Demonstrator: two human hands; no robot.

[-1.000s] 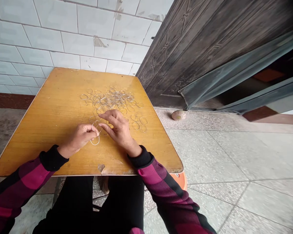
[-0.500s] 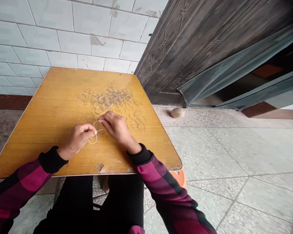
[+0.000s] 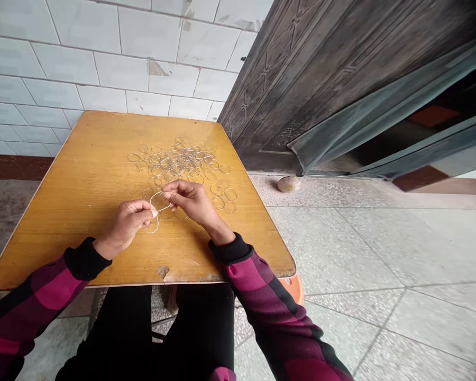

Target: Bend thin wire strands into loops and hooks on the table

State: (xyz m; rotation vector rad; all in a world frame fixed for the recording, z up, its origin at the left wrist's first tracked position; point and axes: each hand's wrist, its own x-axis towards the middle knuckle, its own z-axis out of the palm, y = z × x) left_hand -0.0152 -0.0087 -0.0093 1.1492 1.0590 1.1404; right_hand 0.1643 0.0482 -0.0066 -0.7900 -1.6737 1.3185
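Left hand [image 3: 129, 222] and right hand [image 3: 192, 202] each have their grip pinched on one thin silver wire ring [image 3: 159, 200], just over the yellow wooden counter [image 3: 83, 174], near the pile of loose rings [image 3: 178, 159].

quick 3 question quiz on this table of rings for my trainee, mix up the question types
1. True or false: the right hand pinches a wire ring.
2. Where is the pile of rings on the table?
A) between the hands and the person
B) beyond the hands, toward the tiled wall
C) at the table's left edge
3. Short answer: what does the left hand pinch?

Key: 1 true; 2 B; 3 a second ring.
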